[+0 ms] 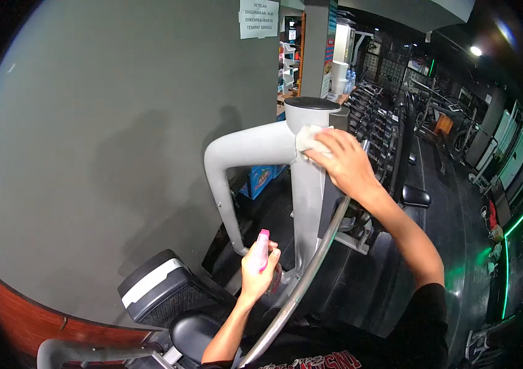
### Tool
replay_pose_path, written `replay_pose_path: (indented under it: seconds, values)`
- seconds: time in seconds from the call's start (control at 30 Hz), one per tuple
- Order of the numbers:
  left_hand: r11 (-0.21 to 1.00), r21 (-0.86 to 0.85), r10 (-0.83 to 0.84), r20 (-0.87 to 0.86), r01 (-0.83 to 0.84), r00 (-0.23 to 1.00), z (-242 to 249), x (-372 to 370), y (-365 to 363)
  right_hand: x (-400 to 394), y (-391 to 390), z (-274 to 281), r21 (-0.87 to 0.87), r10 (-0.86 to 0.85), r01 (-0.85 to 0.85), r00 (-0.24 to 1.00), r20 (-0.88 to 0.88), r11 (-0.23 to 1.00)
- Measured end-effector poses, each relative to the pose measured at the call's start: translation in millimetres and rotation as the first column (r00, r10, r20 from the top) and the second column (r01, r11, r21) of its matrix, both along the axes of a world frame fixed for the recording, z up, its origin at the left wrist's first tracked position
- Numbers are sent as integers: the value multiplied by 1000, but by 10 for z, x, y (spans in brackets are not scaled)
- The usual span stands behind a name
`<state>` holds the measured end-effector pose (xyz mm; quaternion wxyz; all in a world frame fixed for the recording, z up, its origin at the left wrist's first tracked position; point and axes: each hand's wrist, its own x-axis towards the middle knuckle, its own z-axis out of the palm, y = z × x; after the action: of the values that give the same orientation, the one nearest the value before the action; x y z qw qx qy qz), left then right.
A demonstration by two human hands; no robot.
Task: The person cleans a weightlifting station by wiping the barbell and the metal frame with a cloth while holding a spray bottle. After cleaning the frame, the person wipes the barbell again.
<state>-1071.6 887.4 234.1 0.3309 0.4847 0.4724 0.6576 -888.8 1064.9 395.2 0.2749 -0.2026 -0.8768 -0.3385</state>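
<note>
My right hand (349, 161) presses a white cloth (312, 140) against the upper part of a grey gym machine frame (309, 197), just below its round black cap (312, 103). Lower down, my left hand (258, 270) is wrapped round a spray bottle (262, 249) with a pink nozzle, held upright in front of the machine's post. Fingers and palm hide much of the bottle. A curved metal bar (310, 273) runs between my two arms.
A black padded seat (197, 335) and a black-and-white machine housing (163, 289) stand at lower left beside the grey wall (120, 123). Dumbbell racks (369, 117) line the back. Another black pad (416, 196) is to the right, above dark flooring (424, 246).
</note>
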Motion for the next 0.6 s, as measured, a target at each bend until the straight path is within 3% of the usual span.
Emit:
replay_pose_path:
  seconds: [0.1,0.17,0.2,0.27,0.33,0.43,0.57,0.6]
  values:
    - [999,-16,-36,80,38,996,-56,-9,17,-34,-2,-181,46,-57,59,998,-33,997]
    - [971,230,116,-238,-60,964,-191,-62,89,-27,-7,-182,59,-93,94,995,-23,994]
    - [992,121,59,-149,-41,987,-59,-39,16,-22,17,-227,81,-64,67,997,-36,994]
    - [996,80,33,-93,-26,995,-28,-34,-6,13,28,-329,99,-39,44,998,-51,994]
    - [999,47,8,-35,-6,999,-16,-50,-3,71,-35,-472,32,-20,20,1000,12,999]
    - [992,124,55,-121,-40,991,-51,-76,39,229,-84,-865,-86,44,-32,989,140,996]
    - [998,51,31,-26,-29,999,-39,-67,38,362,-96,-1101,-228,85,-17,954,289,973]
    - [999,34,2,23,-3,1000,-34,-56,26,384,-84,-1082,-390,179,-37,926,333,920]
